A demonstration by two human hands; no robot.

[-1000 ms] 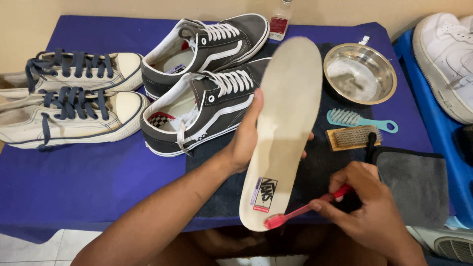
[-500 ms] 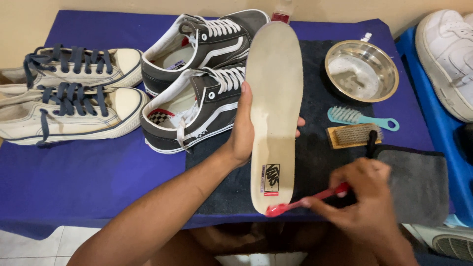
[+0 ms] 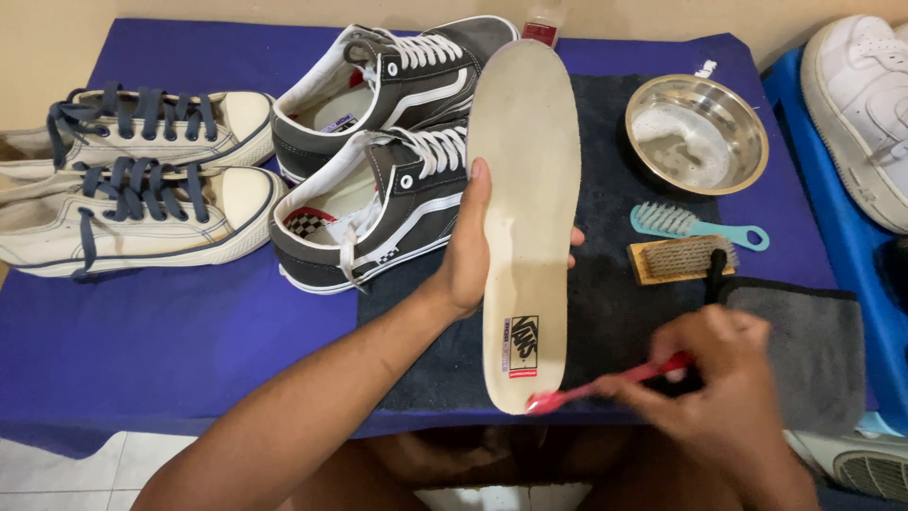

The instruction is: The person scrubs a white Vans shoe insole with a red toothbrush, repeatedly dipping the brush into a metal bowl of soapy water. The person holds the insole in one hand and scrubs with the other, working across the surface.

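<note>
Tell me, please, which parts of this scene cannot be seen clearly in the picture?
Head view only:
- Right hand: motion-blurred; finger grip on the red brush unclear.
- Brush bristles: too blurred to make out against the insole.
- Left hand: fingers mostly hidden behind the insole.
- White shoe: cut off by the right edge.
- Bottle: cut off by the top edge.

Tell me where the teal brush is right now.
The teal brush lies on the right side of the head view, just below the steel bowl and just above the wooden brush.

Left hand (image 3: 470, 248) cupped, fingers wrapped; right hand (image 3: 724, 378) closed in a grip.
</note>
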